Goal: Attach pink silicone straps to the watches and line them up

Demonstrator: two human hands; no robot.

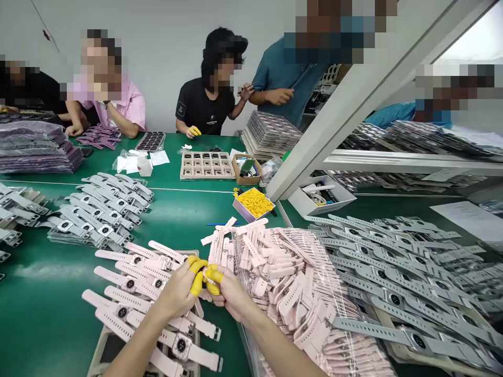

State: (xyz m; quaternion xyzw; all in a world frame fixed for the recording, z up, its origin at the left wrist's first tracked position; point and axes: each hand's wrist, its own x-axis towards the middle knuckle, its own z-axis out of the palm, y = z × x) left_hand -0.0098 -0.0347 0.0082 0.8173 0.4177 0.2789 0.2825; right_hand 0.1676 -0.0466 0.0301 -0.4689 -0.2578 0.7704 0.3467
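Observation:
My left hand [184,285] and my right hand [226,290] meet at the lower middle, both with yellow finger covers. Their fingers close together around a small pale pink piece, mostly hidden, probably part of a watch or strap. Beneath and left of them, watches with pink straps [181,344] lie in rows over a beige tray [97,352]. To the right of my right hand, loose pink straps [293,293] are heaped on clear plastic bags holding more pink straps.
Grey-strapped watches [395,298] fill the right side; more [105,229] lie left. Behind my hands stand a box of yellow finger covers [254,203], a cardboard box [247,178] and a watch tray [207,166]. A slanted white post [353,110] rises at right. Several people are across the table.

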